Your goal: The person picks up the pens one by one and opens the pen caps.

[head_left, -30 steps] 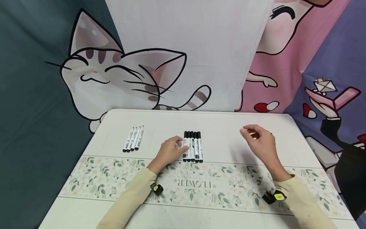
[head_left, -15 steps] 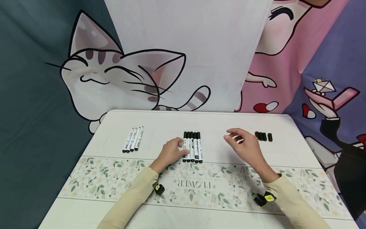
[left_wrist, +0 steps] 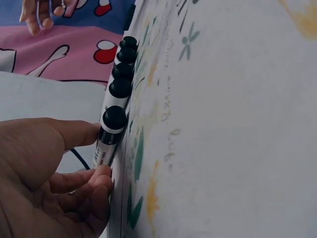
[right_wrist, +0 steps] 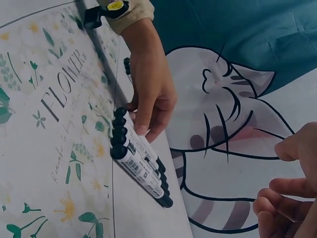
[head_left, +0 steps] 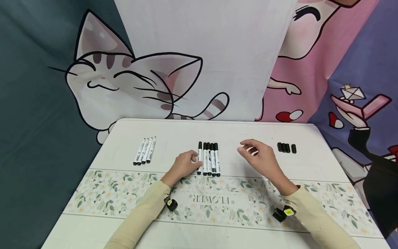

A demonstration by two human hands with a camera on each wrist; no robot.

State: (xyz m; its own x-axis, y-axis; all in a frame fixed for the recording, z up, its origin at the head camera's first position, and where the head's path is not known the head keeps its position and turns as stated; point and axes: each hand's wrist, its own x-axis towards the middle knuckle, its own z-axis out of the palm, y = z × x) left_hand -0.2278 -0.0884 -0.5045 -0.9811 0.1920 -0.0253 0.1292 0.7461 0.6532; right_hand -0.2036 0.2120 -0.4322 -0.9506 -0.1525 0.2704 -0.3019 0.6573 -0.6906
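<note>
My left hand (head_left: 182, 166) pinches the leftmost capped marker (left_wrist: 113, 130) between thumb and fingers. That marker has a black cap and a white body, and a narrow gap separates it from the row of capped markers (head_left: 211, 159) on its right. The row lies side by side on the table, caps pointing away from me. To the right of the row, my right hand (head_left: 259, 158) hovers over the table with loosely bent fingers and nothing in them. In the right wrist view, the right hand's fingertips (right_wrist: 280, 187) are apart from the markers.
Several uncapped white markers (head_left: 144, 151) lie together on the left, tips pointing away. Several loose black caps (head_left: 286, 148) stand or lie at the right, beyond my right hand. A floral printed strip (head_left: 211, 202) crosses the white table (head_left: 242, 138); a cartoon curtain (head_left: 242, 62) hangs behind.
My right hand has moved left, away from the black caps, which it had hidden a second ago. The left hand has drawn the leftmost capped marker slightly left, away from the row.
</note>
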